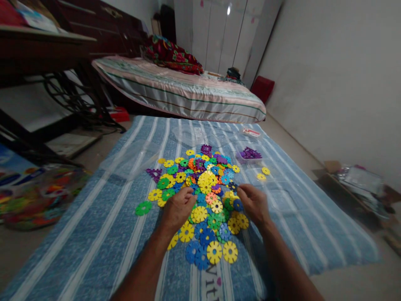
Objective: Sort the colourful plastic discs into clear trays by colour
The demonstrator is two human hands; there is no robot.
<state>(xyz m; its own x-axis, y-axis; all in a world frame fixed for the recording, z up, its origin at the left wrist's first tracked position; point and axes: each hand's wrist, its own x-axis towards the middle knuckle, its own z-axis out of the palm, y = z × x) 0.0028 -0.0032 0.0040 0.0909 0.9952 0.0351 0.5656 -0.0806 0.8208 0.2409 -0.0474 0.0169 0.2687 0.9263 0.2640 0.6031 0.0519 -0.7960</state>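
A loose pile of notched plastic discs (206, 179) in yellow, green, blue and orange lies on a striped blue cloth (125, 234). My left hand (178, 209) is over the pile's left side, fingers curled and thumb near the index finger; whatever they may hold is hidden. On the right, my right hand (255, 205) has its fingertips pinched at the edge of a dark blue notched disc (232, 186). Purple joined pieces, among them a triangle (154, 174) and a square (206, 149), lie at the pile's far and left edges.
A clear box of purple pieces (250, 154) stands right of the pile, near two yellow discs (265, 171). Beyond it lies a small clear case (251, 132). Clear plastic bags (131, 163) rest on the cloth. A bed (181, 90) is behind; a sewing-machine table (44, 37) stands left.
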